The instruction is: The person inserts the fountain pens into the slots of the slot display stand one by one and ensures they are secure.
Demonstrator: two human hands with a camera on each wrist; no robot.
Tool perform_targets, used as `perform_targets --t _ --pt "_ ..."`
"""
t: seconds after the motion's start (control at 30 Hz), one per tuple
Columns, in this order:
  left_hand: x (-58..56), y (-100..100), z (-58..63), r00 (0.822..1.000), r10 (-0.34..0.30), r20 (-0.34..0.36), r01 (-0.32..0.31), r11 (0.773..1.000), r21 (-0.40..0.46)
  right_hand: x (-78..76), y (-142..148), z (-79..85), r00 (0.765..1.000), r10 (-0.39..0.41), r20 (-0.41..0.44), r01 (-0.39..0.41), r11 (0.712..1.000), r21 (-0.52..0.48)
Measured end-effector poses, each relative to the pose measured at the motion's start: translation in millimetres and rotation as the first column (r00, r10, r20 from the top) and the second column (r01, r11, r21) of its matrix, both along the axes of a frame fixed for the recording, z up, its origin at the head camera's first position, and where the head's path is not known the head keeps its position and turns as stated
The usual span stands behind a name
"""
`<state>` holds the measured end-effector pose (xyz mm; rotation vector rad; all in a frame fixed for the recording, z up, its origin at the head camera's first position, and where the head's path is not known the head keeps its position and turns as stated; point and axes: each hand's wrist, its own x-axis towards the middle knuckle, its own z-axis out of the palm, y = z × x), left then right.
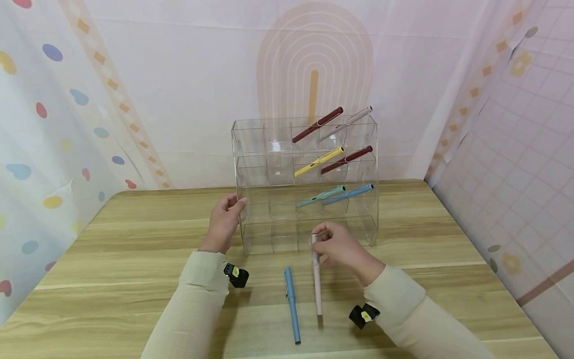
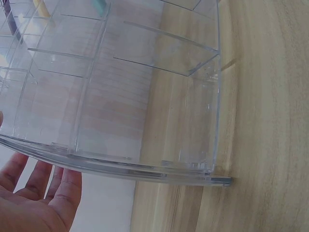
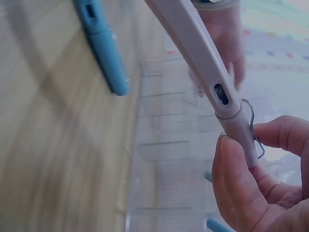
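Observation:
My right hand (image 1: 338, 247) pinches a pale pink pen (image 1: 316, 279) by its clipped cap, thumb and fingers around it. The pen's other end points down toward me, over the table; in the right wrist view the pen's barrel (image 3: 193, 48) runs up from the fingers. My left hand (image 1: 225, 222) holds the left side panel of a clear acrylic pen rack (image 1: 255, 244). In the left wrist view its fingers (image 2: 36, 179) lie along the outside of that panel, with a bit of thumb at the inner side. A blue pen (image 1: 292, 305) lies on the table left of the pink one.
In the rack's tiers rest two dark red pens (image 1: 317, 124), a pale pink pen (image 1: 356, 117), a yellow pen (image 1: 319, 161), a green pen (image 1: 321, 196) and a blue pen (image 1: 349, 194). The wooden table (image 1: 134, 234) meets patterned curtains (image 1: 179, 99) behind and at both sides.

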<state>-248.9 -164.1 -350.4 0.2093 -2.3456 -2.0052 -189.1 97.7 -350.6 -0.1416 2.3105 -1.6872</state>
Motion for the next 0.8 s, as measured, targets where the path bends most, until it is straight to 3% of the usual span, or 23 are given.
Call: perform_targets --t 0.8 --pt "1.0 -1 -0.4 1.0 -0.013 -0.007 0.013 1.0 -0.01 -4.3 30 27.2 0.976 -0.208 -0.069 0.192 0.964 -0.183"
